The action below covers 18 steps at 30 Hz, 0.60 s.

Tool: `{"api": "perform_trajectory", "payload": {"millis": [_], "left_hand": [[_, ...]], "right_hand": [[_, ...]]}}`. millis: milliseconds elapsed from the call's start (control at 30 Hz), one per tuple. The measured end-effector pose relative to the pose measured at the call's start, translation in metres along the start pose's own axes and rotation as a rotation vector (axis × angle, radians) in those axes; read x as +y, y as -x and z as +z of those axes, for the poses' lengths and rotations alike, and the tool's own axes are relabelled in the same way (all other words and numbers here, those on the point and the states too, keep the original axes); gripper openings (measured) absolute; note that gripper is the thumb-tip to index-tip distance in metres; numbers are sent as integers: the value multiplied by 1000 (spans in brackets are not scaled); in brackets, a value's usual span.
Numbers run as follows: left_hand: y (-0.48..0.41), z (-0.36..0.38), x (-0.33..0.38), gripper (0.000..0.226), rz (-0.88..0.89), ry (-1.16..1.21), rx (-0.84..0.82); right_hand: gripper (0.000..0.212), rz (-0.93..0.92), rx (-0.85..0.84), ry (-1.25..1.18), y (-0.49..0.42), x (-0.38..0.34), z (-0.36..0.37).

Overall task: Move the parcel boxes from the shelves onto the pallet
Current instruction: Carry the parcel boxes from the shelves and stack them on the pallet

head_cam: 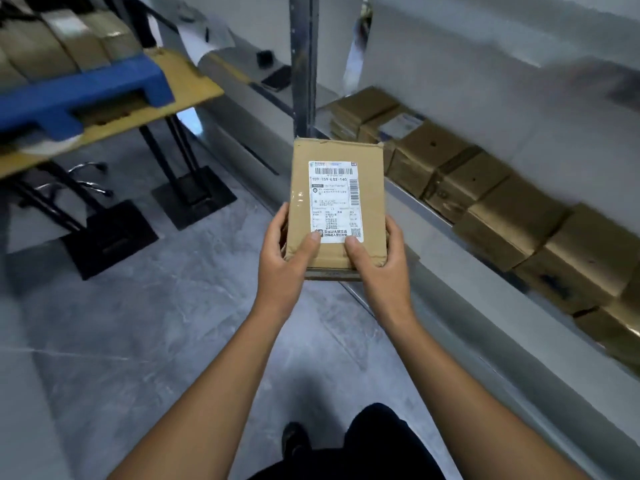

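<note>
Parcel box (337,202), labelled, in transit: left hand (282,261) and right hand (382,268) each clasp its near end, between shelf (433,212) and pallet (104,91); stacked boxes (62,43) already palletised, shelf row (512,223) outstanding.

The fine print on the label (335,216) of the parcel box (338,154) was too small to be read. The fingers of the left hand (282,265) and the right hand (384,268) were largely hidden beneath it. The shelf boxes (519,216) at the right were smeared by blur and cut by the edge. The blue pallet (79,95) at the far left was cropped, as were the blurred stacked boxes (52,39) on it.
</note>
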<state>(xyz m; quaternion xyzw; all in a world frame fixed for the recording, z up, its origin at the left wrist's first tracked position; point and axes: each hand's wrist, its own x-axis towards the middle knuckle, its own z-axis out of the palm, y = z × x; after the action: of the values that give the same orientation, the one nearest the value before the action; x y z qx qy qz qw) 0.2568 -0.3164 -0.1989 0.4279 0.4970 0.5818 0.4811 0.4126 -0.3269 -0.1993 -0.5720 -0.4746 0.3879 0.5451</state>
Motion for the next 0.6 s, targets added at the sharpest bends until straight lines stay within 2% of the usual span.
{"api": "perform_trajectory", "payload": {"millis": [100,167,267,600], "left_hand": [[-28,-42,-6,65,-14,14,87],[-48,-66,-13,61,-30,25,148],[-85,-98,-22,65,-42,22,229],[-265,-206,-3,72,-14,-12,467]], "right_hand": [[71,4,-93,17,-22,1,52],[62,1,-154,16,-39,2,85],[52,6,-215,-4,-71,9,136],[69,31,-475,-38,-224,7,324]]}}
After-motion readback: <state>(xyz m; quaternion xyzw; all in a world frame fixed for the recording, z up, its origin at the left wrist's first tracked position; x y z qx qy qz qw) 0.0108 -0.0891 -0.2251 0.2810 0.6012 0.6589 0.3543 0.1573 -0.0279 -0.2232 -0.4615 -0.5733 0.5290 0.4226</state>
